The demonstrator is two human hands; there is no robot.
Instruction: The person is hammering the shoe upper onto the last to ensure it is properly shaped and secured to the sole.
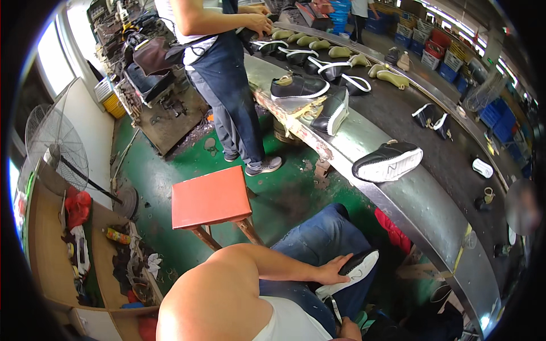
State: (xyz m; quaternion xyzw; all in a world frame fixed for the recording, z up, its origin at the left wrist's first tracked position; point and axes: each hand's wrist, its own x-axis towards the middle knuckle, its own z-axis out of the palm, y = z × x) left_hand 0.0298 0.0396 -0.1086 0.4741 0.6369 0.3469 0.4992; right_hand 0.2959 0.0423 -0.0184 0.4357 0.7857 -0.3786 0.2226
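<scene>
Across my lap lies a black shoe (363, 267) with a white sole turned up, and my left hand (334, 269) grips it, thumb and fingers on its side. At the lower edge, my right hand (349, 329) is closed beside a slim pale-and-dark tool (336, 310) that points up at the shoe. What kind of tool it is cannot be made out, and the hand is partly cut off by the frame. On the metal ledge to my right, another black shoe (389, 161) rests on its side, its white sole facing me. Two more black shoes (299, 87) (332, 111) lie farther along.
A dark conveyor belt (392, 105) beyond the ledge carries several shoes and green shoe lasts (392, 78). A co-worker in a dark apron (227, 85) stands at its far end. An orange-topped stool (210, 196), a standing fan (57, 150) and wooden shelving (105, 256) are to my left.
</scene>
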